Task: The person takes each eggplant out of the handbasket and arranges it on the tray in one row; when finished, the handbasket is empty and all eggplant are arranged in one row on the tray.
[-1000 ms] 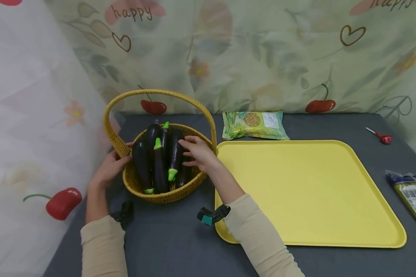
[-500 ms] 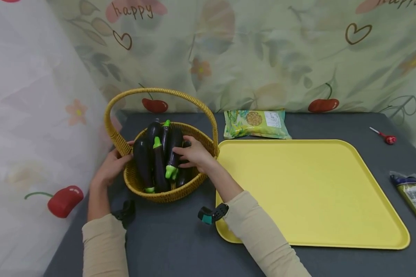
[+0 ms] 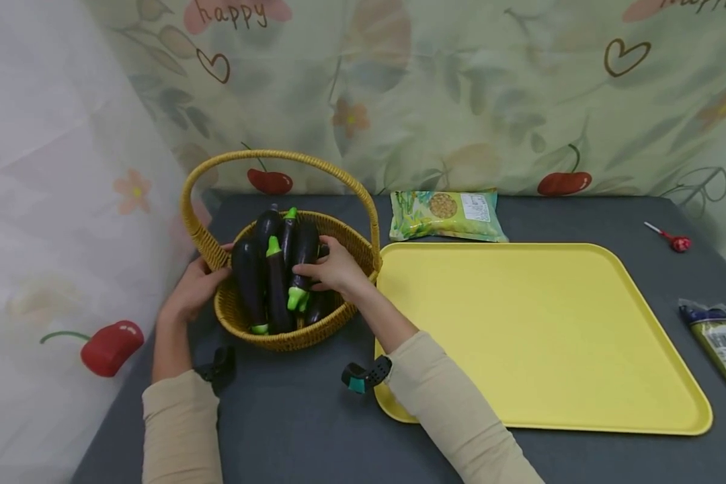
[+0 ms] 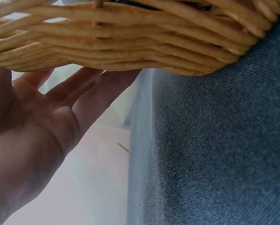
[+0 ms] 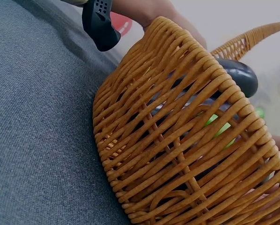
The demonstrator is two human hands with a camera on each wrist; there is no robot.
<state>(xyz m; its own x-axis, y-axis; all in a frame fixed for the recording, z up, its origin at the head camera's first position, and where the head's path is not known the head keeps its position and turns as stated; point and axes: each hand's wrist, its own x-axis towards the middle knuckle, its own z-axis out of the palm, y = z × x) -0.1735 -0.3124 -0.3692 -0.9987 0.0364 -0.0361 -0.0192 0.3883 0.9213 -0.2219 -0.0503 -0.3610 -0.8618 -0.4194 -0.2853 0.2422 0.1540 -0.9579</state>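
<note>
A yellow woven basket (image 3: 278, 343) with a tall arched handle stands at the left of the table, holding several dark eggplants with green caps. My left hand (image 3: 192, 290) grips the basket's left side near the foot of the handle; in the left wrist view its fingers (image 4: 102, 96) press the outer weave. Inside the basket, my right hand (image 3: 337, 270) pinches an eggplant (image 3: 306, 238) on the right of the pile, thumb across its front, green cap toward me. In the right wrist view the basket wall (image 5: 177, 126) hides most of this hand.
A large yellow tray (image 3: 538, 336) lies right of the basket, its left edge close to the rim. Behind it sits a green food bag (image 3: 444, 215). A red lollipop (image 3: 677, 243) and another plastic packet (image 3: 722, 343) lie at the right. Printed curtains border the table.
My right hand has moved left and its thumb has come across the right-hand eggplant, whose green cap has shifted slightly left. The left hand stays on the basket.
</note>
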